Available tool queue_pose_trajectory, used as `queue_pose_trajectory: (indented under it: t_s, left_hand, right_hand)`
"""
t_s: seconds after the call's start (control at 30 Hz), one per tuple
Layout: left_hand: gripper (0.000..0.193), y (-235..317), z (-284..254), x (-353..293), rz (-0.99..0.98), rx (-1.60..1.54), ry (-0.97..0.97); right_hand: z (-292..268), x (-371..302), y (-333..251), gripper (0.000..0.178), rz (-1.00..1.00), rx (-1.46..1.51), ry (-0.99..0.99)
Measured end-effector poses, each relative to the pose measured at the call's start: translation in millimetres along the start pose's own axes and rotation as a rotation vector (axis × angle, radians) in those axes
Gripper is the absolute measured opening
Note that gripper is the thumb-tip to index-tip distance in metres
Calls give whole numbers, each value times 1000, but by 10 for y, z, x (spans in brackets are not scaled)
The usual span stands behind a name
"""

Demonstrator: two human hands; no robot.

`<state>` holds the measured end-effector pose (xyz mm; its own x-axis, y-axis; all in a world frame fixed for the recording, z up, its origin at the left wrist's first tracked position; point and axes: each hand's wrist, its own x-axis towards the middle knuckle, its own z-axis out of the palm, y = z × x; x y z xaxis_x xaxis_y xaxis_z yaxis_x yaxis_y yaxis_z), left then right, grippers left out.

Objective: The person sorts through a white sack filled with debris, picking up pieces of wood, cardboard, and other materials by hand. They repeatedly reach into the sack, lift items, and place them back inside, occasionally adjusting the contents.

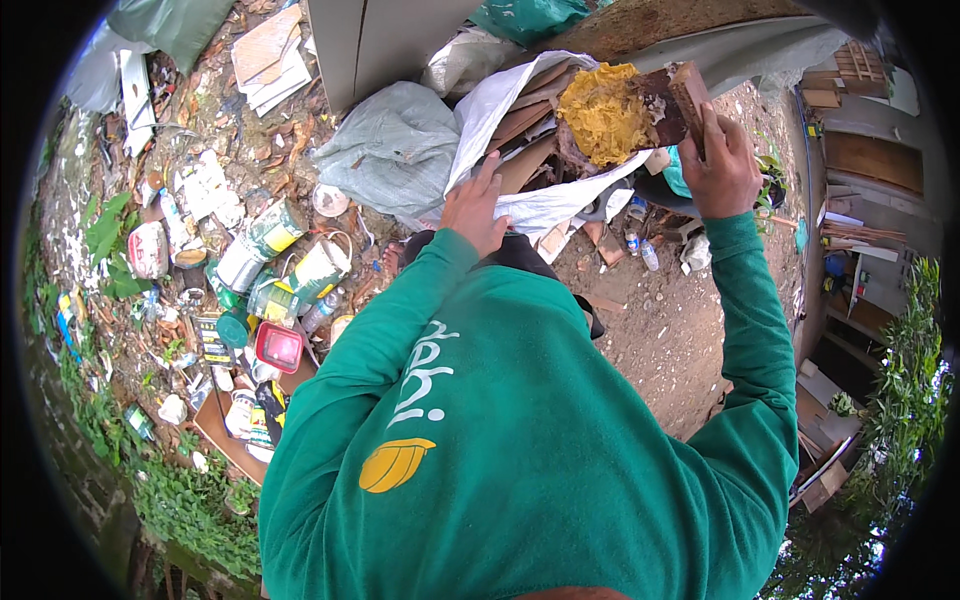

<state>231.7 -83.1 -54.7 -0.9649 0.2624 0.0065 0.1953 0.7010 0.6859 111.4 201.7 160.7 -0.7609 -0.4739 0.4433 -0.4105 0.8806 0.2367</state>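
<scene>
My right hand [722, 165] grips the end of a broken wooden piece [690, 95] at the upper right, fingers wrapped around it. A lumpy mass of yellow foam [603, 115] appears attached to that piece and lies over the mouth of a white woven sack [590, 192]. Brown board scraps [525, 120] stick out of the sack. My left hand [478, 208] rests on the sack's near left edge, its fingers stretched out along the rim. How far the foam piece reaches into the sack is hidden.
A grey-green plastic sack [390, 145] lies left of the white one. Paint buckets [320, 268], a red tub [280, 346] and other litter cover the ground at left. Small plastic bottles [649, 255] lie at right. A grey panel [380, 45] stands behind; stacked boards [870, 160] are far right.
</scene>
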Motion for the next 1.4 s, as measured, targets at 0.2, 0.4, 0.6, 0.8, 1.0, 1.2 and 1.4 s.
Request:
queue_pose_trajectory:
  t_s: [0.2, 0.4, 0.6, 0.8, 1.0, 1.2, 1.4]
  left_hand:
    - [52, 28, 21, 181, -81, 92, 9]
    - [33, 60, 57, 402, -150, 331, 9]
    - [21, -5, 27, 549, 163, 515, 83]
    - [20, -154, 95, 709, 228, 573, 94]
    - [23, -218, 150, 700, 177, 483, 126]
    - [24, -224, 63, 662, 221, 494, 98]
    - [31, -295, 11, 774, 195, 434, 98]
  right_hand:
    - [49, -246, -564, 53, 26, 169, 95]
    - [130, -473, -651, 51, 219, 164, 156]
    - [189, -534, -685, 51, 404, 311, 186]
    - [53, -496, -798, 49, 583, 362, 19]
    - [42, -628, -821, 69, 943, 559, -80]
    - [43, -464, -741, 104, 1392, 546, -219]
    - [144, -937, -721, 143, 1259, 865, -389]
